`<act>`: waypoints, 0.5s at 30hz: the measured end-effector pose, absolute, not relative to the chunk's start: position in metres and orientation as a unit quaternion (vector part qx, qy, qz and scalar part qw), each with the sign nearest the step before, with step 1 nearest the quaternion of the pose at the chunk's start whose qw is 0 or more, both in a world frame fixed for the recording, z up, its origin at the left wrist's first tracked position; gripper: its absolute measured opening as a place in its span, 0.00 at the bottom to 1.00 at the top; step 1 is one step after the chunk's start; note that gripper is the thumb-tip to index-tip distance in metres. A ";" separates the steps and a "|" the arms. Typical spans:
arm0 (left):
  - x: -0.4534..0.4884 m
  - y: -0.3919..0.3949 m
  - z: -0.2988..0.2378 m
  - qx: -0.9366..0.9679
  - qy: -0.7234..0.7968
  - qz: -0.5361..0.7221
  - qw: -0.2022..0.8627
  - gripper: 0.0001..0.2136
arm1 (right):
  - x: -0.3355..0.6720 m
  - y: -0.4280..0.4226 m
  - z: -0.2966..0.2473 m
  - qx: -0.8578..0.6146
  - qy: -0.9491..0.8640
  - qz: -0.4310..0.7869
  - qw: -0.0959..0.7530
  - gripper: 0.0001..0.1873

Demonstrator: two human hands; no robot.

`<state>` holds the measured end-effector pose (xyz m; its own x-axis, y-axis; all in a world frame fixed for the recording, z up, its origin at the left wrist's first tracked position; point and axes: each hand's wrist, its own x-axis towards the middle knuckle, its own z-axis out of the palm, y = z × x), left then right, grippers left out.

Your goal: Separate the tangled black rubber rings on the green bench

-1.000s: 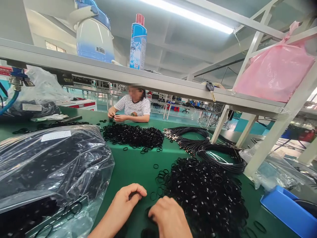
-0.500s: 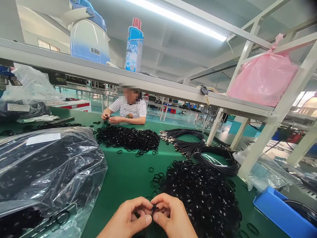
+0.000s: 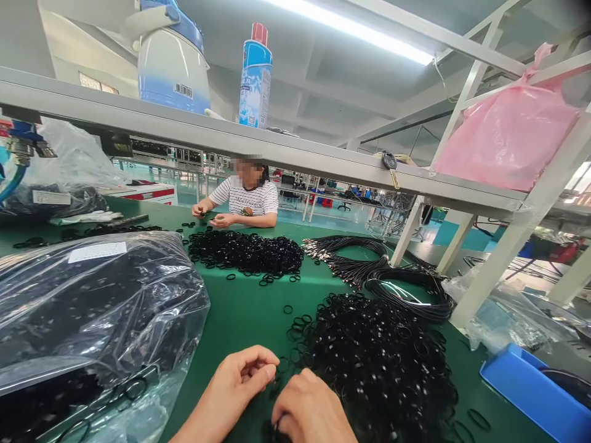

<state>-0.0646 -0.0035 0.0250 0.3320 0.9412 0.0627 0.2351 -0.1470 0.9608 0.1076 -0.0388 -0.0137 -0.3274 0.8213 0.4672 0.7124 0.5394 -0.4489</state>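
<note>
Your left hand [image 3: 237, 378] sits at the bench's near edge with its fingers curled in, thumb against forefinger; whether a ring is pinched there you cannot tell. Your right hand [image 3: 309, 409] lies knuckles-up just beside it, fingertips tucked under on the black rings [image 3: 381, 363], its grip hidden. That heap of rings spreads from your right hand toward the bench's right edge, with loose ones scattered on the cloth ahead of your left fingers.

To your left a clear plastic bag [image 3: 92, 307] of black parts crowds the near left corner. Beyond the heap lie coiled black cables [image 3: 392, 280], and a blue tray [image 3: 530, 394] rests at the near right corner. A second ring pile [image 3: 247, 252] lies before a person in a striped shirt [image 3: 247, 200] at the far edge.

The bench [image 3: 244, 314] is covered in green. On the overhead shelf [image 3: 231, 141] stand one spray can [image 3: 255, 77], one white-and-blue jug [image 3: 173, 58] and one pink bag [image 3: 510, 138]; one key [image 3: 391, 165] hangs over its edge.
</note>
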 end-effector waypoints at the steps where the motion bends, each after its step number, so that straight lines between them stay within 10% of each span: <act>1: -0.064 -0.005 0.026 0.664 0.439 0.358 0.488 0.10 | 0.108 -0.038 -0.012 -0.496 -0.780 0.127 0.360 0.16; 8: -0.054 -0.011 0.020 0.628 0.397 0.327 0.584 0.15 | 0.115 -0.032 0.005 -0.509 -0.549 0.443 0.493 0.05; 15: -0.061 0.001 0.010 0.604 0.428 0.374 0.559 0.19 | 0.130 -0.024 -0.002 -0.556 -0.600 0.255 0.516 0.08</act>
